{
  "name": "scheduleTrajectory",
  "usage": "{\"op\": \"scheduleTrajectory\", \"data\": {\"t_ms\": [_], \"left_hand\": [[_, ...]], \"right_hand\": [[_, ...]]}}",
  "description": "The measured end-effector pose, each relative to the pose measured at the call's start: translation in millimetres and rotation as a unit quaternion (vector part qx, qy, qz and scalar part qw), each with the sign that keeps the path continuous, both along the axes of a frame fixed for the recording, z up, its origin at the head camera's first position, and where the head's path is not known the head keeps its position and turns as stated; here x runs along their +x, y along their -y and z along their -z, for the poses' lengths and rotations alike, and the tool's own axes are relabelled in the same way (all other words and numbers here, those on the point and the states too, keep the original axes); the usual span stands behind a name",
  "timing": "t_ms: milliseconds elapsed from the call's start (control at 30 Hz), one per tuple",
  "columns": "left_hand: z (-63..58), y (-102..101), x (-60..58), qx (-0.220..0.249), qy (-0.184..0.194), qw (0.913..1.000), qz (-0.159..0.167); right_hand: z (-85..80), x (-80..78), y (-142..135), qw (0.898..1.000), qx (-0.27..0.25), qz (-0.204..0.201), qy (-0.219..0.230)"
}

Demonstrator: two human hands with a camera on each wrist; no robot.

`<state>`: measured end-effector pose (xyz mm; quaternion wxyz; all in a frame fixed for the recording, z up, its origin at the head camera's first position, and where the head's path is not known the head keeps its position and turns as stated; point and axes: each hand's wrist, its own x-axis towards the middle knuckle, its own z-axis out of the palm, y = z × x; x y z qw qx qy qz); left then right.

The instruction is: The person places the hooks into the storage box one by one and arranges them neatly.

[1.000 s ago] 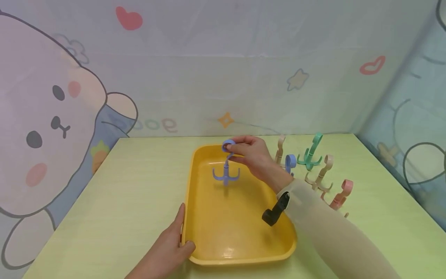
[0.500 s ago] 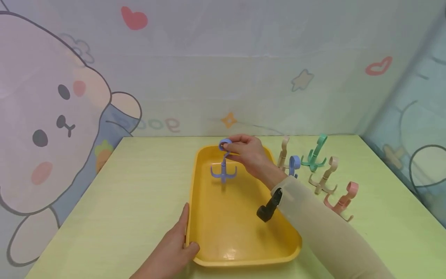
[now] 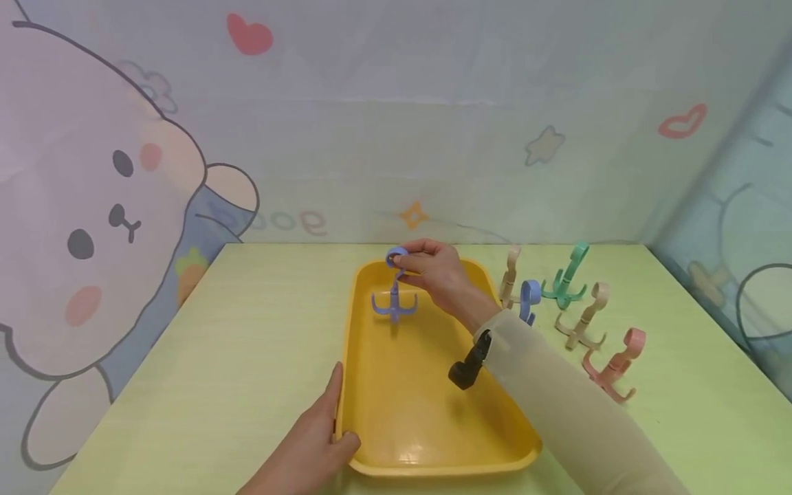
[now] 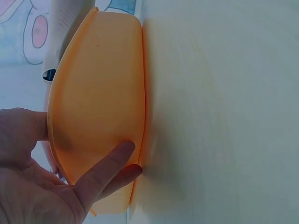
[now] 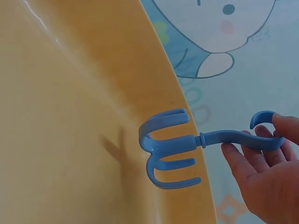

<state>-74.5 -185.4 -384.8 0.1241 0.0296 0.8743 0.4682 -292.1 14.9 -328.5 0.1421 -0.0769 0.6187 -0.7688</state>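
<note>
In the head view my right hand [image 3: 436, 275] pinches the curved top of a blue rotating hook hanger [image 3: 394, 306]. The hanger hangs upright over the far end of a yellow tray [image 3: 442, 471], prongs down. Several upturned prongs of the blue hanger [image 5: 173, 143] show in the right wrist view, apart from the tray wall, with a shadow on the tray. At the tray's near left side, my left hand [image 3: 312, 433] grips its edge. The left wrist view shows that hand's fingers [image 4: 105, 168] against the outer wall of the tray [image 4: 98, 79], thumb at the rim.
Right of the tray, on the pale green table [image 3: 278, 309], stand more hook hangers: a green one [image 3: 564, 282], a pink one [image 3: 614, 368], a beige one [image 3: 583, 320], another beige one [image 3: 509, 278] and a blue one [image 3: 529, 299]. A printed cloth [image 3: 371, 137] hangs behind.
The head view has shifted, so the scene appears slightly further right. My right hand and the blue hanger move a little left relative to the tray. The left hand's grip stays the same.
</note>
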Motion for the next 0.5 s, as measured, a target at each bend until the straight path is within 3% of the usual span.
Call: {"op": "scheduleTrajectory", "data": {"t_ms": [233,500], "left_hand": [[1.0,1.5,-1.0,0.015,0.003,0.9998,0.009],[10.0,4.6,-3.0,0.013,0.001,0.9998,0.016]], "right_hand": [[3.7,-5.5,5.7,1.000,0.008,0.002,-0.001],[8.1,-11.7,11.1,1.000,0.010,0.006,0.003]]}}
